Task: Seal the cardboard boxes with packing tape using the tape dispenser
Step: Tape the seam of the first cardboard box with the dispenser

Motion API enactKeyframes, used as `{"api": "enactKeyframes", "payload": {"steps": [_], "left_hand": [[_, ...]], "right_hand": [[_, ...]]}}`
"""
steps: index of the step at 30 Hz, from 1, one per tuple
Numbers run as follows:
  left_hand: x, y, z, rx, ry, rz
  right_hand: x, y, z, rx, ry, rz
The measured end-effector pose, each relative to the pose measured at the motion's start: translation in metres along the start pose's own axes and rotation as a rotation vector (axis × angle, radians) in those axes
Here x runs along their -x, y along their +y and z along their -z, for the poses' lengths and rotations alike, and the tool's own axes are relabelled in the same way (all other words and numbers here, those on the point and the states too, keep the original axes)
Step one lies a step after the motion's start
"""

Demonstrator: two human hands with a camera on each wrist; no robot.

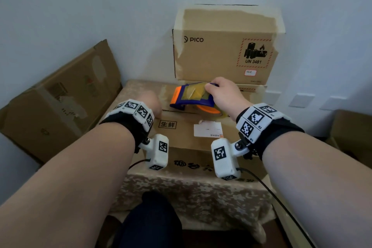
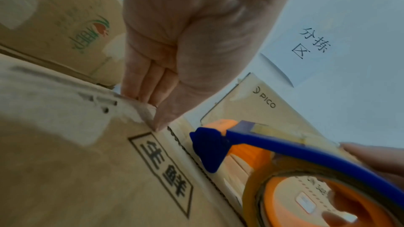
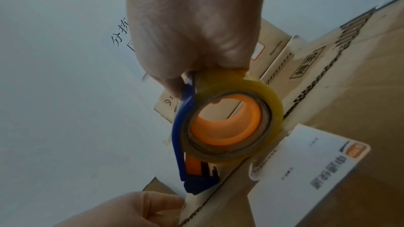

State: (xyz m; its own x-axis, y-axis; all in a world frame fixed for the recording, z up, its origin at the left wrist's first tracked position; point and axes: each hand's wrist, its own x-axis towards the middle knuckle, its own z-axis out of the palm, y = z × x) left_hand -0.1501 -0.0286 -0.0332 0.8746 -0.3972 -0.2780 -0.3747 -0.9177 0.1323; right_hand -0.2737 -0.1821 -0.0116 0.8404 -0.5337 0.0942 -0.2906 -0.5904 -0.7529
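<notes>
Taping the top seam of the near box [image 1: 181, 133] looks like the step in hand. Right hand [image 1: 225, 94] grips the dispenser [image 1: 191, 96] from above, fingers curled over the frame and roll. Left hand [image 1: 150, 102] has straight fingers together, tips pressing on the box top at the seam's left end, holding nothing.

To do it well, my read: keep the left fingertips [image 2: 153, 96] pinning the tape end or flap flat; I cannot tell whether a tape end is already stuck under them. Pull the dispenser rightward along the seam [image 2: 196, 158] with the roll low, tape centred over the gap between the flaps, steady tension so it doesn't wrinkle. At the far end, tilt the blade down to cut, then rub the strip flat. Risk: the box slides on the cloth if the left hand lifts.

Dispenser: blue frame, orange hub and orange front piece, yellowish clear tape roll [image 3: 236, 123], with old tape scraps stuck on top of the frame. It sits on the near box top, over the seam, just right of the left hand.

Near box: brown corrugated, printed characters in a frame at left, white label [image 1: 207, 130] right of centre, worn patches. It lies on a table with a patterned cloth [image 1: 191, 193]. PICO box [image 1: 221, 50] stands behind it against the wall; another box [image 1: 60, 98] leans at the left.
</notes>
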Motion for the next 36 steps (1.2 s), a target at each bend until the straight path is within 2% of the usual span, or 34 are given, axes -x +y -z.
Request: {"api": "enactKeyframes", "payload": {"steps": [7,10,12,16,20,22,27,30,33,36], "left_hand": [[-0.010,-0.006,-0.006,0.072,0.027,-0.099],[-0.024,-0.012,0.002,0.234,-0.022,-0.116],[-0.034,-0.016,0.007,0.405,-0.018,-0.083],[-0.043,-0.022,0.018,0.909,-0.013,-0.028],[-0.030,-0.032,0.023,1.326,-0.097,0.029],[-0.023,-0.039,0.023,1.443,-0.161,0.062],[-0.006,-0.053,0.025,1.632,-0.194,0.135],[0.003,-0.052,0.026,1.638,-0.192,0.149],[0.011,-0.043,0.029,1.599,-0.149,0.156],[0.017,-0.037,0.034,1.559,-0.048,0.136]], "right_hand": [[-0.014,-0.003,-0.006,-0.182,0.097,-0.113],[-0.030,-0.010,-0.019,-0.352,0.103,-0.186],[-0.039,-0.013,-0.026,-0.442,0.102,-0.214],[-0.051,-0.012,-0.034,-0.579,0.068,-0.282],[-0.056,-0.013,-0.038,-0.666,0.014,-0.332],[-0.055,-0.016,-0.041,-0.680,-0.032,-0.336],[-0.042,-0.026,-0.045,-0.677,-0.080,-0.302],[-0.030,-0.028,-0.038,-0.642,-0.071,-0.270],[-0.021,-0.030,-0.025,-0.624,-0.072,-0.225],[-0.012,-0.035,-0.010,-0.585,-0.099,-0.170]]}}
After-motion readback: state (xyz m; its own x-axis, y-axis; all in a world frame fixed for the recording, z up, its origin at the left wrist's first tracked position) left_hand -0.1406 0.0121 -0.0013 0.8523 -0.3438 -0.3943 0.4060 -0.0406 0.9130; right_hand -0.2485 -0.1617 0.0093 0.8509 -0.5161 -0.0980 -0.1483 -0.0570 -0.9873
